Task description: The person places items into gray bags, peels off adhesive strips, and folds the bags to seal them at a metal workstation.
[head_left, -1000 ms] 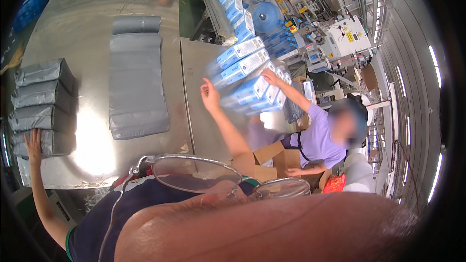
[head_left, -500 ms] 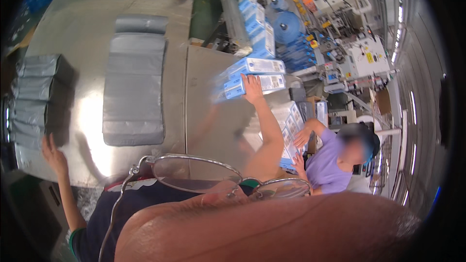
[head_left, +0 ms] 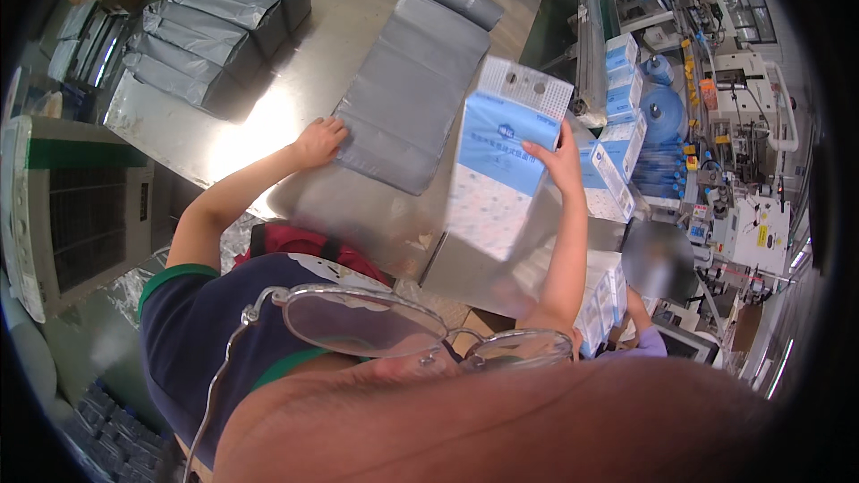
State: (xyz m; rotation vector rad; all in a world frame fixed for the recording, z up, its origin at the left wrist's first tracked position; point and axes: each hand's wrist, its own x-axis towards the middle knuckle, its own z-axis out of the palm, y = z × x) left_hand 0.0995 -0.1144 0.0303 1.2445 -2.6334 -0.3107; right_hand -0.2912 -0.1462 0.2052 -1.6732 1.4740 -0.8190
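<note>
In my right hand (head_left: 559, 161) is a blue and white soft tissue pack (head_left: 501, 156), gripped by its right edge with the thumb across its front. The pack is tilted, raised over the table beside a flat grey plastic bag (head_left: 407, 80). My left hand (head_left: 320, 141) is at the near left edge of that bag, fingers curled against it as if pinching its rim. The bag lies flat, perhaps on others, with a rolled far end. To its left sit several filled grey bags (head_left: 201, 36) in a row.
The metal table (head_left: 358, 206) runs under all of this. More blue and white packs (head_left: 624, 80) line a conveyor at the right. A co-worker's arm (head_left: 640, 313) is beside stacked packs (head_left: 604, 300) at the lower right. Machinery (head_left: 752, 224) stands beyond; a box-like appliance (head_left: 85, 215) is at left.
My right hand has lifted one pack from the conveyor's end and brought it left. My left hand has moved from beside the filled bags to the flat bag's edge. The view has turned.
</note>
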